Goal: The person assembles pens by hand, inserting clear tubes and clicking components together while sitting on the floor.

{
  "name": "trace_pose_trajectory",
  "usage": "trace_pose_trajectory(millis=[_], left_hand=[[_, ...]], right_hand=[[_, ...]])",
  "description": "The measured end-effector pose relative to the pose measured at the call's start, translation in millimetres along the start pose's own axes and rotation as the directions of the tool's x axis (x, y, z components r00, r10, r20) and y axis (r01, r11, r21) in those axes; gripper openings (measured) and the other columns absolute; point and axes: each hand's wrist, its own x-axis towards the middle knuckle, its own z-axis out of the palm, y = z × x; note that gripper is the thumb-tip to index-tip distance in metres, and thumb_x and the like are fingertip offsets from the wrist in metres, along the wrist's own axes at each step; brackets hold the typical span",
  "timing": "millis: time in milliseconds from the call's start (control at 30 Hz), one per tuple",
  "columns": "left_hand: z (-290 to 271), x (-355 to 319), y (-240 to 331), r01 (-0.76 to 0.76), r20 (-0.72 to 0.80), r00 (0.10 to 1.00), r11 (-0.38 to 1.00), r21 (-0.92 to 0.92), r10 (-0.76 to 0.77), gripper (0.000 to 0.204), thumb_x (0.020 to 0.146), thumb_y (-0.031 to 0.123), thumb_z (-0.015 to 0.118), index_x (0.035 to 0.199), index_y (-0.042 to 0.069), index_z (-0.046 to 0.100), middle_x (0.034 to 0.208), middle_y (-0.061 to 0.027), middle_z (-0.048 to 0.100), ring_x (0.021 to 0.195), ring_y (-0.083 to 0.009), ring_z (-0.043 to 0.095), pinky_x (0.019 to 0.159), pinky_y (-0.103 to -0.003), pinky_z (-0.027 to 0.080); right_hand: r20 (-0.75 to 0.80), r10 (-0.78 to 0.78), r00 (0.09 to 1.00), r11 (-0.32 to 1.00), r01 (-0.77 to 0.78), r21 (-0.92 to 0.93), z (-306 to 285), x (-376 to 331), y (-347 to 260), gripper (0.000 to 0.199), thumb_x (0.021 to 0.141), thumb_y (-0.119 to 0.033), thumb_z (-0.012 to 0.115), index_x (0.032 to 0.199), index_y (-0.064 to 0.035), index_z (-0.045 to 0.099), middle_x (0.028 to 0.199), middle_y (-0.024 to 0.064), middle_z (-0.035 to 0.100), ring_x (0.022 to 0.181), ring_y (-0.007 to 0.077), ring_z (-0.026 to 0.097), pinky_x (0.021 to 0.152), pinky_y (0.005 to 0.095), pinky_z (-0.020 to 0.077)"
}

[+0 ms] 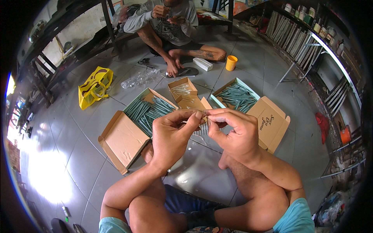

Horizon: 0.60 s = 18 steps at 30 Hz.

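My left hand (169, 134) and my right hand (240, 132) meet in front of me, fingertips pinched together. Whatever is between them is too small to make out. Beyond my left hand lies an open cardboard box (120, 144) filled with slim dark green sticks (144, 113). A second open box (271, 123), behind my right hand, holds similar green sticks (237, 96). Between these two, a small cardboard box (179, 82) contains thin clear pieces (182, 90). More thin clear pieces (201, 130) lie below my fingers, partly covered by my hands.
Across from me another person (167, 27) sits on the tiled floor (89, 155), both hands raised. Near them are a yellow cup (231, 63), a white box (203, 64) and crumpled clear plastic (140, 79). A yellow bag (95, 87) lies left; a metal-legged shelf (322, 42) stands right.
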Motion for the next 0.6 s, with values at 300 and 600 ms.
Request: trace_pose_trajectory(millis=[300, 600], left_hand=[[-3.4, 1.1, -3.4, 0.023, 0.014, 1.0, 1.0, -0.013, -0.023, 0.021, 0.093, 0.012, 0.065, 0.101, -0.007, 0.07, 0.092, -0.0101, 0.072, 0.083, -0.0118, 0.067, 0.073, -0.025, 0.056], [-1.6, 3.6, -1.5, 0.05, 0.015, 0.999, 0.994, -0.102, -0.049, 0.023, 0.094, 0.014, 0.065, 0.102, -0.006, 0.07, 0.091, -0.0097, 0.071, 0.082, -0.0117, 0.067, 0.07, -0.024, 0.055]], right_hand=[[0.024, 0.082, 0.996, 0.993, -0.083, 0.081, 0.2, -2.9, 2.0, 0.011, 0.081, -0.001, 0.07, 0.09, 0.0028, 0.067, 0.092, 0.0126, 0.073, 0.077, 0.0198, 0.072, 0.067, 0.0289, 0.0589], [0.063, 0.399, 0.915, 0.885, -0.402, 0.237, -10.0, -1.9, 2.9, 0.008, 0.088, 0.0, 0.065, 0.094, 0.0044, 0.069, 0.098, 0.0107, 0.072, 0.081, 0.0073, 0.064, 0.065, 0.0207, 0.0529]])
